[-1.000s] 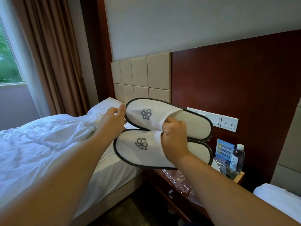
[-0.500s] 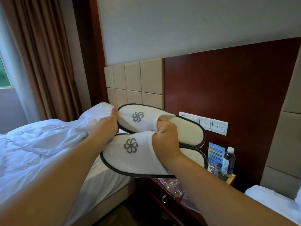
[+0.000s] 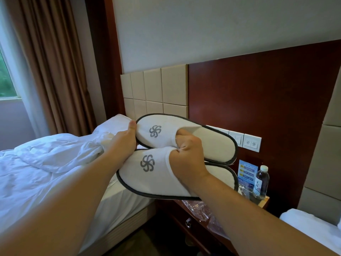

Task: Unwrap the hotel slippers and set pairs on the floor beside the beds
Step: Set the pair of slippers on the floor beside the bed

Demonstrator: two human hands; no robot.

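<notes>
Hotel slippers point(image 3: 184, 163), two, white terry with dark grey piping and a grey pinwheel logo on each upper, held in the air over the gap between the beds, toes pointing left. Near slipper point(image 3: 153, 174) lies lower, far slipper point(image 3: 166, 130) just above it, edges touching. Right hand point(image 3: 188, 154) has its fingers curled tight, pinching the open edges of both uppers together. Left hand point(image 3: 123, 141) holds the toe ends, thumb pressed on the far slipper's toe rim; its other fingers are hidden behind the soles, so cannot tell how they lie. Two bare forearms come in from the near edge.

Room: dark floor point(image 3: 144, 239) low between the beds. Two beds: left bed point(image 3: 36, 182) with rumpled white duvet and one white pillow point(image 3: 114, 122); right bed point(image 3: 310, 226), only a white corner shows. One dark wood nightstand point(image 3: 193, 228) between them, carrying crumpled clear plastic wrap point(image 3: 199, 207), one clear water bottle point(image 3: 261, 182) with white cap and one blue printed card point(image 3: 246, 172) beside it. Far: white wall switch plates point(image 3: 251, 143), two plain to see, another partly behind the far slipper; beige square-padded headboard point(image 3: 156, 89); dark red wood wall panel point(image 3: 258, 98). Far left: brown curtain point(image 3: 51, 61), one window point(image 3: 7, 80).
</notes>
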